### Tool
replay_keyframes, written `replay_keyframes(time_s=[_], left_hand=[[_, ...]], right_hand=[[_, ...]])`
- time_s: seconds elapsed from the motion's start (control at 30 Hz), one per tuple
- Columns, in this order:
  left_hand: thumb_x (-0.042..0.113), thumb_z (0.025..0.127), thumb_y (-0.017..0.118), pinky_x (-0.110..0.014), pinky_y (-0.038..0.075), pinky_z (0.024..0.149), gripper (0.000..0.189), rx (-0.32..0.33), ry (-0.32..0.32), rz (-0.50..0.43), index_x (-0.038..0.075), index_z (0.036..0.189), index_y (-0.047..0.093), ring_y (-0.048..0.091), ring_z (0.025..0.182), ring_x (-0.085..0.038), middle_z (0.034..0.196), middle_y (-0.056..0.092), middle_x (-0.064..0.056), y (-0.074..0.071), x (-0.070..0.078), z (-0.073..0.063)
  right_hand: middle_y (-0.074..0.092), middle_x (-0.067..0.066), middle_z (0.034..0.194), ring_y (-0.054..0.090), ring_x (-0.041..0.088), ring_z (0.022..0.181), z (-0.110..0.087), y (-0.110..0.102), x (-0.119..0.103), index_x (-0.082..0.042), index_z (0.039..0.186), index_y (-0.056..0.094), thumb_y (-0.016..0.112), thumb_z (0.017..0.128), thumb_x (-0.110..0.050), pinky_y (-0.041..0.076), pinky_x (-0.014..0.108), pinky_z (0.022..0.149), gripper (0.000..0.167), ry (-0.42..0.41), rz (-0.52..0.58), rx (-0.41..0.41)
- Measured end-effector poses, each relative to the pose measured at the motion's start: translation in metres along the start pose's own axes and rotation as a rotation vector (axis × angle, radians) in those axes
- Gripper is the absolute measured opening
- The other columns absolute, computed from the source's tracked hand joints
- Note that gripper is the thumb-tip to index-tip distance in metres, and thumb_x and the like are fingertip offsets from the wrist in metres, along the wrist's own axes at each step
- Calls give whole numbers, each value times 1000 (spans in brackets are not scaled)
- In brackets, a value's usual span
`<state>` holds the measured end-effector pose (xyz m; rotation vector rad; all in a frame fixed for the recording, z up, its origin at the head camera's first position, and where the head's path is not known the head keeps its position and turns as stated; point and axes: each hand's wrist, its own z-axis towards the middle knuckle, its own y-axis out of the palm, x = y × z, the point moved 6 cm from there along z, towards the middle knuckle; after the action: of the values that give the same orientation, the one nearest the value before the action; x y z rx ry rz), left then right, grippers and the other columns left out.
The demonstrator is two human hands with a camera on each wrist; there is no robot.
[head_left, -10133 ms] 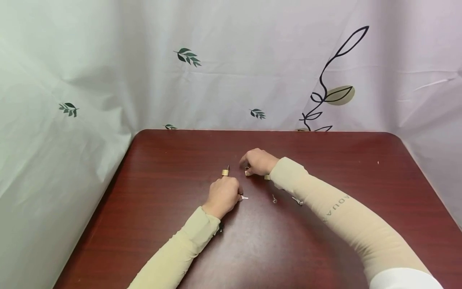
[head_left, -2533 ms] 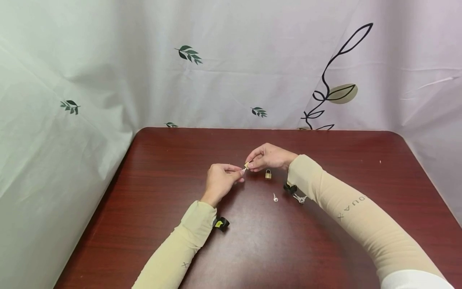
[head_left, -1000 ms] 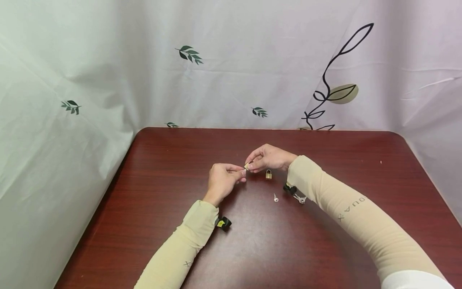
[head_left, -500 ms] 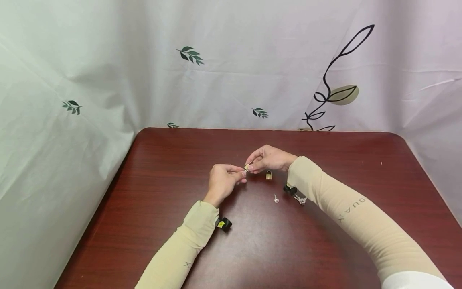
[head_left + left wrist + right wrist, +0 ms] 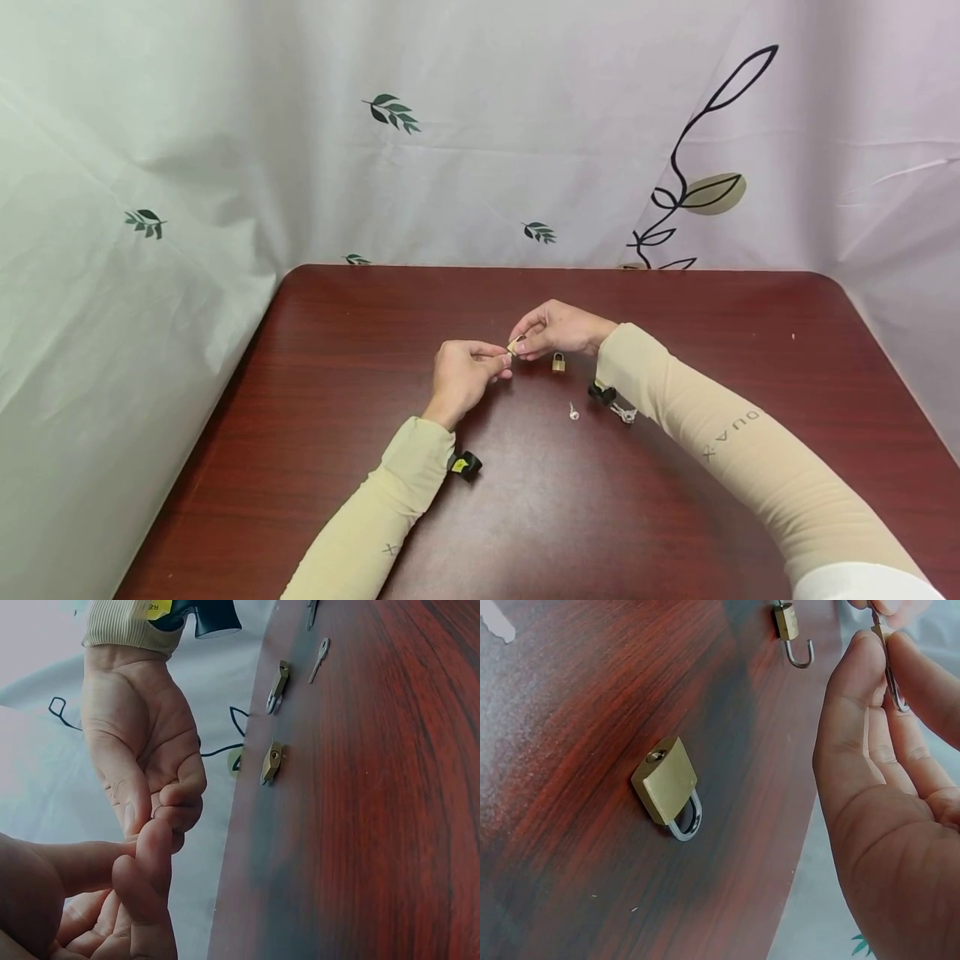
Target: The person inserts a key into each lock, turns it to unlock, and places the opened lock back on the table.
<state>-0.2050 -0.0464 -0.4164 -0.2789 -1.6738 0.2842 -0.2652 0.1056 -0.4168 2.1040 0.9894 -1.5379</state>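
My left hand (image 5: 459,379) pinches a small silver key between thumb and fingers, and the fingertips cover nearly all of it. My right hand (image 5: 562,327) holds a small brass padlock (image 5: 515,343) by its body. The key meets the padlock's underside, above the table; how far in it sits is hidden. In the right wrist view the held padlock (image 5: 889,667) appears edge-on between thumb and forefinger, its shackle pointing away from my left fingers. Another brass padlock (image 5: 558,363) lies on the table below my right hand, its shackle closed in the right wrist view.
A padlock with its shackle swung open (image 5: 786,621) lies farther left, hidden in the head view. A loose silver key (image 5: 573,411) and a bunch of keys (image 5: 624,413) lie nearer on the dark red table (image 5: 337,350). A patterned cloth (image 5: 465,183) hangs behind.
Since ten seconds ago, my right hand has lifted a padlock off the table and my left hand has brought the key up to it. During the last second both hands are nearly still.
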Motion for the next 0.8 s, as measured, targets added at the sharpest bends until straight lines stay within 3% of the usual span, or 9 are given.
replay_keyframes(time_s=[0.17,0.3,0.4,0.6,0.8], left_hand=[[7,84,80,-21,47,50,13,-7,2,-25,3,95,77,74,68,-25,66,73,-3,1,0,-1],[5,83,81,-22,49,54,31,-10,1,-47,-2,109,64,74,69,-24,70,74,-4,1,-1,0],[5,83,81,-21,46,54,38,-8,-1,-39,-3,111,57,75,71,-25,71,74,-4,1,-1,0],[4,82,81,-20,43,53,36,-6,23,-32,-5,108,57,75,73,-28,71,74,-4,1,1,-1],[6,83,81,-20,45,53,28,-10,2,-62,-1,105,66,74,71,-24,72,75,-3,1,-2,1]], right_hand=[[72,22,96,71,19,83,-1,0,1,14,113,65,68,92,4,56,44,89,23,1,7,-4],[72,23,97,72,21,84,-2,-1,1,14,113,65,68,92,4,55,45,89,23,1,0,2],[72,23,97,72,22,84,-2,-1,1,14,112,65,68,92,4,56,45,89,23,-2,-6,4],[73,19,94,71,19,84,-3,1,0,13,112,66,69,92,3,55,47,90,23,4,-3,-5],[72,22,94,71,20,83,-3,0,-1,13,111,66,69,92,3,55,46,89,22,-11,-17,12]])
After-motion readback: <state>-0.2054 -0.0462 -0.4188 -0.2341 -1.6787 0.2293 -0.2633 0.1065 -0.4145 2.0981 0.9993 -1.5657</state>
